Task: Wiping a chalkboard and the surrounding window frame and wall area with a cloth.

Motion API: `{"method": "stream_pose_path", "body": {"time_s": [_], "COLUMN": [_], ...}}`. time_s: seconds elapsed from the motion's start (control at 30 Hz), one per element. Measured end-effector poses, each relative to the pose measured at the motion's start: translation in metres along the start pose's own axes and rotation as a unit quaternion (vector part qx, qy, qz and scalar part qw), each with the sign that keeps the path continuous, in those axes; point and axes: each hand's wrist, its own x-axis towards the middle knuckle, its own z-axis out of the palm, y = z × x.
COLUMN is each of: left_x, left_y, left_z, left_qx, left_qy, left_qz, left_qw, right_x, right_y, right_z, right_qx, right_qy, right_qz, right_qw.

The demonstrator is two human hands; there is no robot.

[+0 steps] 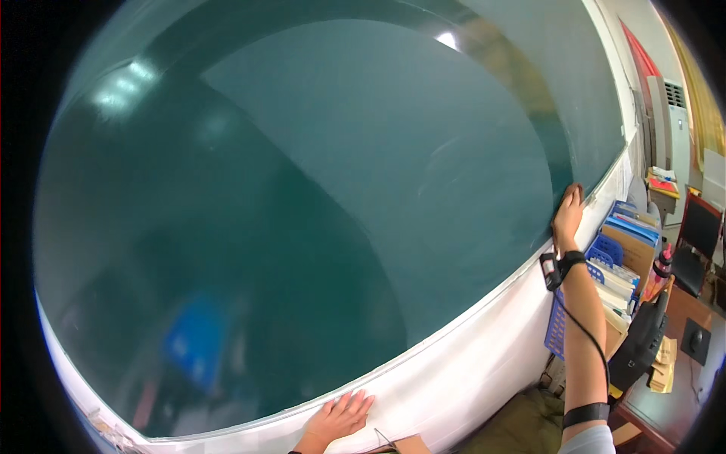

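Observation:
A large, glossy dark green glass pane [272, 215], bent by the lens, fills most of the view. My right hand [569, 215] is at its lower right corner, gripping a brown cloth [577, 190] against the surface; most of the cloth is hidden under the fingers. Below the pane's bottom edge, my left hand [340, 418] lies palm down on the white ledge [448, 363] with nothing in it, fingers slightly apart. A small black device [550, 271] is strapped to my right wrist, and its cable runs down the forearm.
Blue plastic baskets [607, 249] with books and folders stand beside my right arm. Beyond are a black bag [641, 335], a pink-capped bottle [661, 269], a desk with a mouse [696, 340], and a black chair [695, 244]. Lights and a blue shape show as reflections in the pane.

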Motion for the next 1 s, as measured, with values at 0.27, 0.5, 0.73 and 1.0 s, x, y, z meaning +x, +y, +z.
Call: {"method": "stream_pose_path", "body": {"time_s": [0.27,0.5,0.73,1.0], "left_x": [0.005,0.003,0.001,0.001], "left_y": [-0.001,-0.001,0.002,0.0], "left_z": [-0.007,-0.008,-0.008,-0.012], "left_qx": [-0.003,-0.014,-0.087,-0.077], "left_qy": [-0.005,-0.028,-0.016,-0.023], "left_qz": [0.0,0.016,0.006,0.01], "left_qw": [1.0,0.999,0.996,0.997], "right_x": [-0.033,0.032,0.097,-0.046], "right_y": [-0.019,-0.109,-0.314,-0.619], "right_z": [-0.002,0.021,0.038,0.01], "right_qx": [-0.004,0.106,0.21,0.435], "right_qy": [0.001,0.001,0.015,0.007], "right_qz": [0.019,-0.055,-0.233,-0.525], "right_qw": [1.0,0.993,0.949,0.731]}}
